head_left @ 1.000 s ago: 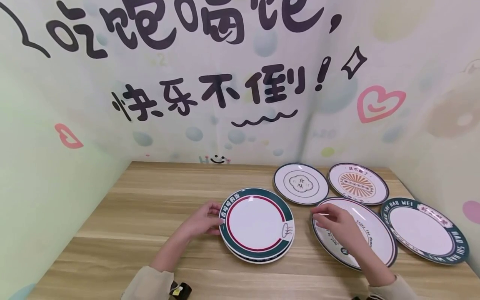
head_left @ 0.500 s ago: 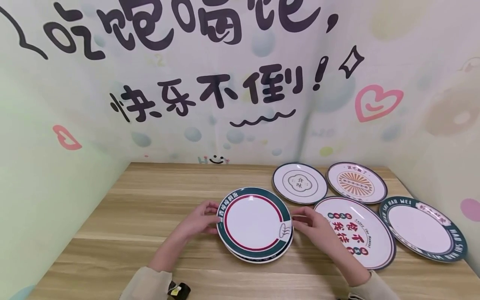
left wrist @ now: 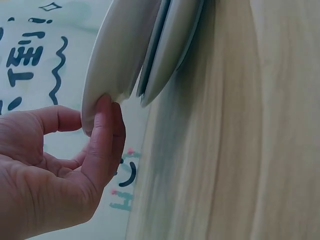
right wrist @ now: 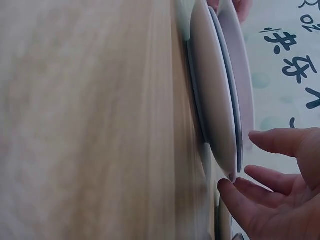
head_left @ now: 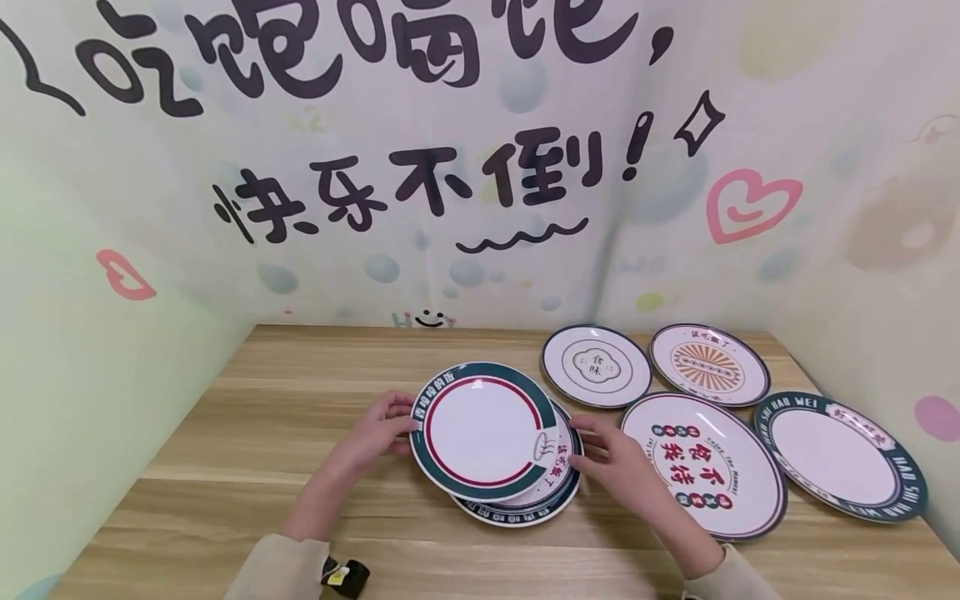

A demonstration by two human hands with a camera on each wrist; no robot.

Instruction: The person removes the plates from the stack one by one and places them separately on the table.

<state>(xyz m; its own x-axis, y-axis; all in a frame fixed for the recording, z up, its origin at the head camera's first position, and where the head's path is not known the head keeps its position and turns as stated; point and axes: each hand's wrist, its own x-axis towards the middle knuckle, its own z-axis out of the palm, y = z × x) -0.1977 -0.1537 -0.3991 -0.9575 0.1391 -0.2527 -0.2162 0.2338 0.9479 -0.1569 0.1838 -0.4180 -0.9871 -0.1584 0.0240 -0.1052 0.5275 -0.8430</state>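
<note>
A white plate with a green rim and red ring (head_left: 483, 429) is raised and shifted left over the stack. My left hand (head_left: 381, 429) pinches its left rim, thumb on top and fingers beneath; the left wrist view shows a gap below this plate (left wrist: 117, 50). Under it, partly hidden, lie a plate with red lettering (head_left: 558, 471) and a dark-rimmed plate (head_left: 517, 518). My right hand (head_left: 611, 454) is at the right edge of these lower plates. Its thumb and fingers are spread around the rims in the right wrist view, fingertips (right wrist: 226, 187) right at the lower edge.
To the right on the wooden table (head_left: 300, 383) lie a small white plate (head_left: 562, 367), a plate with an orange sunburst (head_left: 708, 368), a plate with red characters (head_left: 701, 442) and a green-rimmed oval plate (head_left: 836, 458). A printed wall (head_left: 337, 275) stands behind.
My right hand has come left from over the red-character plate to the stack's right rim. The green-rimmed plate has risen and slid left in my left hand, uncovering the plates below.
</note>
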